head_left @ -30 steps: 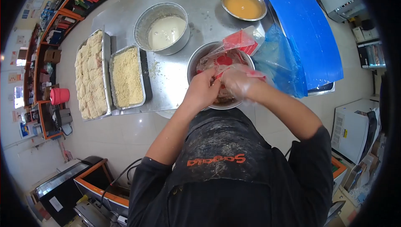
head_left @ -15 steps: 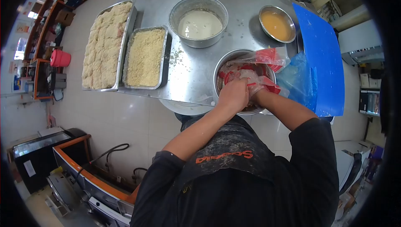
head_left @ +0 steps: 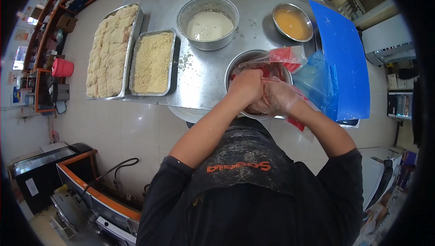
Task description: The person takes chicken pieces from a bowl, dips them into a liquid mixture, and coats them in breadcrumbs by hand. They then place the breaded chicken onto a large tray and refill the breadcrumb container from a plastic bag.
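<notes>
A clear plastic bag with red print (head_left: 284, 55) lies crumpled in and over the rim of a metal bowl (head_left: 230, 67) near the table's front edge. My left hand (head_left: 247, 84) is closed on the plastic over the bowl, its knuckles up. Beside it, touching, my right hand (head_left: 282, 95) has clear plastic over it, with its fingers curled in among the folds. A red-printed piece of plastic (head_left: 294, 124) hangs below my right wrist. Reddish-brown stuff shows through the plastic; what it is I cannot make out.
A pot of whitish liquid (head_left: 208, 24) and a bowl of orange liquid (head_left: 292, 23) stand farther back. To the left are a crumb-filled tray (head_left: 154, 62) and a larger crumb-topped tray (head_left: 111, 51). A blue plastic bag (head_left: 317, 81) and blue board (head_left: 349, 60) lie right.
My right hand has come up out of the bag's folds and now shows under clear plastic. The left hand has shifted a little left and up. Red-printed plastic now hangs below the right wrist.
</notes>
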A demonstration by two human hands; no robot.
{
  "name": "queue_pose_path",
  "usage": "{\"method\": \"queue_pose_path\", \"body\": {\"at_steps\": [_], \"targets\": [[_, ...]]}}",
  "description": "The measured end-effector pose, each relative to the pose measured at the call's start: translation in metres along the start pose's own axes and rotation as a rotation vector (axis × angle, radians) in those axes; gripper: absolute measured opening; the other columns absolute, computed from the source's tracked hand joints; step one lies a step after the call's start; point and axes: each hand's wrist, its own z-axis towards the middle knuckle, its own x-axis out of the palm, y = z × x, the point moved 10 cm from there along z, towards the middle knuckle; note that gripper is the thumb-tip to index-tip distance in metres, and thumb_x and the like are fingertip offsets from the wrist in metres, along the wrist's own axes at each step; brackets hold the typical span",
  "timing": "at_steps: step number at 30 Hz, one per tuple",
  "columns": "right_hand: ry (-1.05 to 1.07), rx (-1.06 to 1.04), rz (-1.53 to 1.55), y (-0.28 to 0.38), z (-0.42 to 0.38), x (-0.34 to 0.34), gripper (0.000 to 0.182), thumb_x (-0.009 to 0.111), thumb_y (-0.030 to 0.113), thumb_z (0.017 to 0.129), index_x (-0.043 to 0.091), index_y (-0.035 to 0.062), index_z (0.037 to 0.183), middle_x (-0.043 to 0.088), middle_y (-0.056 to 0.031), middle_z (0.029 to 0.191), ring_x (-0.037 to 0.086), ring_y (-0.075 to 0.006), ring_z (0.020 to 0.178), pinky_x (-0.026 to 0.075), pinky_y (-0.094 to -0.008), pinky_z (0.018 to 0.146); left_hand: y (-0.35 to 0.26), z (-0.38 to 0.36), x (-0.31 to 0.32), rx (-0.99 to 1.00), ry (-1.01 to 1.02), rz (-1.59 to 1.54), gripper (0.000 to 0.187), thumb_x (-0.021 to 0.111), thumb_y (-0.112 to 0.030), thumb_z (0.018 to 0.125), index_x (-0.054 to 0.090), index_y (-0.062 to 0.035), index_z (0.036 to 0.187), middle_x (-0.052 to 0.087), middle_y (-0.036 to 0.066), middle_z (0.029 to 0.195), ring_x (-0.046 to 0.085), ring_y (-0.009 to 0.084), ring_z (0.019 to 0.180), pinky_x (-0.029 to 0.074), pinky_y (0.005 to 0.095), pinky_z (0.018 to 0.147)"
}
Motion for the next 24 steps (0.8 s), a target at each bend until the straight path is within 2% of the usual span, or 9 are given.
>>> {"method": "queue_pose_path", "body": {"at_steps": [3,6,7,10,11,14,17,20,24], "targets": [[-0.282,0.037,-0.195,0.058,-0.048,-0.079,0.038,0.067,0.025,0.081,0.062,0.0063,0.113,0.068,-0.0177,0.096,0.065,-0.0371,0.091,0.051,-0.0431,0.082,0.012,0.01,-0.001,0.005,0.052,0.04,0.024,0.056,-0.014,0.087,0.066,-0.0046,0.106,0.067,0.022,0.103,0.064,0.0397,0.099,0.05,0.0457,0.086],[-0.193,0.294,0.018,0.008,-0.038,-0.081,0.04,0.064,0.019,0.085,0.058,0.0054,0.122,0.068,-0.0154,0.1,0.067,-0.0313,0.095,0.052,-0.0406,0.082,0.014,0.003,-0.015,0.02,0.056,-0.091,0.025,0.057,-0.016,0.089,0.066,-0.0028,0.108,0.067,0.022,0.102,0.064,0.0379,0.099,0.049,0.0447,0.085],[-0.198,0.256,0.406,-0.009,-0.037,-0.077,0.046,0.063,0.015,0.086,0.052,0.0027,0.129,0.066,-0.0135,0.104,0.068,-0.0261,0.096,0.055,-0.0381,0.084,0.013,0.001,-0.02,0.026,0.05,-0.113,0.025,0.057,-0.017,0.09,0.065,-0.0023,0.108,0.067,0.022,0.101,0.064,0.0383,0.099,0.049,0.0446,0.084],[-0.44,0.258,1.474,-0.024,-0.046,-0.068,0.041,0.064,0.011,0.086,0.053,0.0006,0.125,0.064,-0.013,0.105,0.067,-0.0236,0.097,0.056,-0.0387,0.088,0.016,-0.005,-0.022,0.016,0.039,-0.136,0.026,0.057,-0.019,0.092,0.064,-0.0008,0.109,0.067,0.023,0.1,0.063,0.0396,0.098,0.049,0.0447,0.083],[-0.454,0.185,1.66,-0.016,-0.045,-0.072,0.039,0.066,0.017,0.089,0.053,-0.001,0.121,0.063,-0.0128,0.102,0.067,-0.0244,0.097,0.057,-0.0405,0.09,0.015,-0.007,-0.02,0.014,0.039,-0.137,0.026,0.056,-0.019,0.093,0.063,-0.0003,0.109,0.066,0.024,0.1,0.063,0.0401,0.097,0.049,0.0448,0.083],[-0.422,0.153,1.963,-0.01,-0.042,-0.072,0.041,0.067,0.028,0.092,0.054,0.0,0.119,0.064,-0.0116,0.098,0.068,-0.0218,0.09,0.059,-0.0372,0.081,0.016,-0.009,-0.007,0.032,0.041,-0.19,0.027,0.056,-0.019,0.093,0.062,0.0007,0.11,0.066,0.025,0.101,0.063,0.0414,0.098,0.049,0.0456,0.084],[-0.541,0.411,1.765,-0.031,-0.039,-0.065,0.044,0.065,0.039,0.093,0.056,0.0009,0.114,0.063,-0.0092,0.089,0.068,-0.0201,0.079,0.06,-0.031,0.068,0.013,-0.014,-0.008,0.035,0.032,-0.168,0.027,0.056,-0.019,0.093,0.062,0.0013,0.109,0.065,0.026,0.102,0.063,0.0413,0.1,0.049,0.0462,0.084],[-0.479,0.384,1.552,-0.028,-0.031,-0.073,0.034,0.064,0.032,0.094,0.06,0.0047,0.114,0.064,-0.0087,0.094,0.067,-0.0187,0.075,0.057,-0.0322,0.062,0.013,-0.017,-0.008,0.036,0.037,-0.121,0.028,0.055,-0.022,0.094,0.062,0.0008,0.11,0.065,0.026,0.102,0.063,0.0413,0.1,0.048,0.0474,0.085],[-0.535,0.138,1.053,0.005,-0.021,-0.123,0.031,0.063,0.031,0.094,0.067,0.0014,0.101,0.068,-0.0094,0.089,0.067,-0.0164,0.076,0.056,-0.0301,0.067,0.01,-0.026,-0.013,0.004,0.056,-0.118,0.032,0.054,-0.029,0.095,0.063,-0.0015,0.11,0.066,0.025,0.101,0.064,0.0401,0.097,0.049,0.0476,0.084]]}}
